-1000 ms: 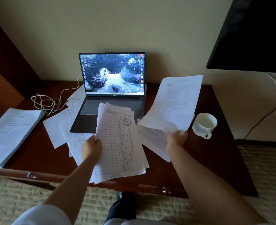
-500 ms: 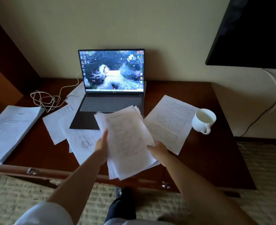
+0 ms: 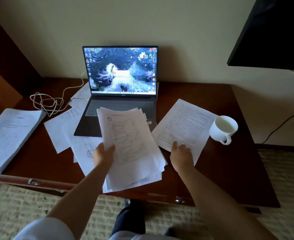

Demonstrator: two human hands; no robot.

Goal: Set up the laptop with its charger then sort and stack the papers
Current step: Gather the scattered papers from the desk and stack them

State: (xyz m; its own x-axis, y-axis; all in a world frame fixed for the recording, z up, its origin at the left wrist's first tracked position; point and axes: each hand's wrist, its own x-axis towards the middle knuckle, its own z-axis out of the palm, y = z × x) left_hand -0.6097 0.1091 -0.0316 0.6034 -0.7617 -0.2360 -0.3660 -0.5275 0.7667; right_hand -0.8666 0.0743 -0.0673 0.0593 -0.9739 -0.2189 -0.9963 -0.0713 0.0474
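Cup (image 3: 223, 129) beside loose sheet (image 3: 184, 125), laptop (image 3: 120, 94) behind held papers (image 3: 130, 146)

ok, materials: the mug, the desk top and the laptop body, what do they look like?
Mug: glazed white ceramic by the look, with smooth thick walls and a moulded handle.
Desk top: dark reddish wood or wood veneer, semi-gloss; it shows a soft sheen, and the grain is too dim to tell which.
Laptop body: matte dark grey, either metal or plastic; the flat, even surface leaves it open.
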